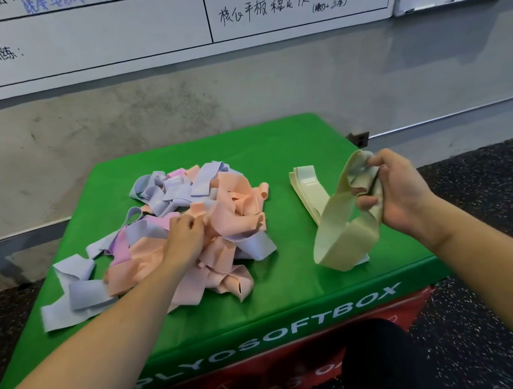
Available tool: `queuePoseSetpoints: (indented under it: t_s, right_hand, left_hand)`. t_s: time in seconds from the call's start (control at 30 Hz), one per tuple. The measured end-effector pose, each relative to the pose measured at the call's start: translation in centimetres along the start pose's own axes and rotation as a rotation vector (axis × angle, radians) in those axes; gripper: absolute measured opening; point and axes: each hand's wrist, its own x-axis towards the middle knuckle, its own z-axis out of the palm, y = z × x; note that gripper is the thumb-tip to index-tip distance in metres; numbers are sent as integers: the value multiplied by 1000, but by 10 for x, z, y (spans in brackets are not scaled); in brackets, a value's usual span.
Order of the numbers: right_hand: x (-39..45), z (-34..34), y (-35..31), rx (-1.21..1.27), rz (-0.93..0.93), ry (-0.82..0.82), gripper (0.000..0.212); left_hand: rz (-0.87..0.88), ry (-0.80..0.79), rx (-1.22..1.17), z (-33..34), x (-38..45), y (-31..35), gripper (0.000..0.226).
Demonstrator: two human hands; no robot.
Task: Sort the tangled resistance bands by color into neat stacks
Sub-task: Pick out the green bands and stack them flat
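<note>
The tangled pile of bands [170,232] is lying on the left half of the green box [291,298], which is serving here as the bench. The stack of pale green bands [307,189] is lying flat on the right half, well apart from the pile. The right hand [397,192] is holding a pale green band [341,229] bunched in its curled fingers, and the lower loop of this band is hanging down and touching the box just beside the near end of the stack. The left hand [183,236] is reaching into the middle of the pile, and its fingers are pinching a peach band [220,220].

I think two things could be going wrong from here. If the left hand is pulling while the bands are knotted together, the whole pile may be sliding with it, and the lilac pieces near the left edge may be falling off the box. The hanging loop may also be dragging across the stack and pushing its layers out of line when the right hand is lowering it.

Counting: one pile, one stack and one band in the air. The pile is showing three colours, peach, lilac and pink, but the bands in it are too tangled to count. The layers of the stack are also too thin to count.
</note>
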Motion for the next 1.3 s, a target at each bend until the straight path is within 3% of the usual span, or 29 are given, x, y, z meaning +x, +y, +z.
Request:
queuePoseSetpoints:
  t_s: [0.13, 0.3, 0.47, 0.53, 0.67, 0.73, 0.83, 0.97, 1.03, 1.13, 1.3]
  right_hand:
    - [-3, 15, 9, -181, 71, -133, 24]
    - [-9, 38, 9, -321, 62, -174, 15]
    - [-18, 53, 10, -451, 61, -256, 18]
    - [-21, 59, 13, -485, 63, -281, 20]
    - [-27, 68, 17, -500, 60, -324, 50]
    - [-29, 70, 19, -496, 62, -343, 49]
    - [-32, 71, 23, -506, 81, -398, 38]
    - [-35, 69, 27, -535, 109, -406, 23]
    - [-35, 65, 28, -549, 132, -408, 28]
    - [-34, 57, 30, -548, 160, -398, 41]
    - [-37, 56, 37, -679, 106, -342, 19]
  left_hand:
    - [33, 24, -63, 0, -9, 13, 23]
    - [286, 19, -38, 6, -23, 39, 26]
    - [389, -176, -414, 6, -58, 79, 18]
    - [419, -257, -561, 4, -74, 97, 27]
    - [616, -285, -575, -1, -99, 120, 52]
    - [593, -284, -647, -1, -104, 124, 44]
    - [496, -155, -732, -2, -105, 123, 22]
    - [442, -70, -795, -9, -103, 118, 14]
    - [415, -48, -813, -11, -105, 117, 6]
    - [392, 19, -835, -16, -108, 117, 10]
    - [375, 7, -820, -22, -110, 115, 14]
